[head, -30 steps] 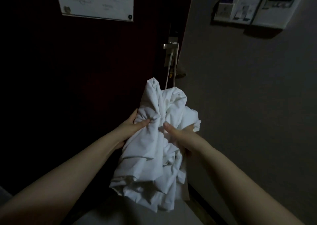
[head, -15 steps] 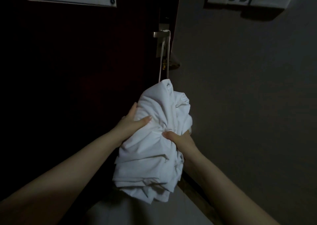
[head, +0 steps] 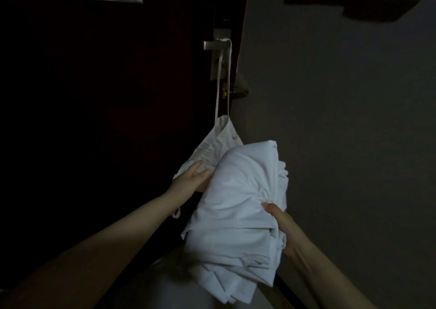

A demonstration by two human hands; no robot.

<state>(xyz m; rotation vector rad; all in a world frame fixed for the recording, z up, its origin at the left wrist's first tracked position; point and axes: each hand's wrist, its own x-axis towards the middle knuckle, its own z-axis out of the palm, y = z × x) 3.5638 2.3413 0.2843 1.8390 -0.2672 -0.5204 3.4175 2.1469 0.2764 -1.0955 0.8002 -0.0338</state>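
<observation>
A crumpled bundle of white bed linen (head: 238, 202) is held up in front of a dark door (head: 94, 120), with the right hand (head: 280, 224) clenched into a bunched fold on its right side. The linen looks soft, light and floppy, likely to spill loose, so it is best grasped by gathered folds with support underneath. Touching its upper left, a white drawstring bag (head: 212, 148) hangs by its cord from the door handle (head: 213, 45). In the dim light the left hand (head: 188, 179) seems to pinch the bag's rim, and the bag's contents are hidden.
</observation>
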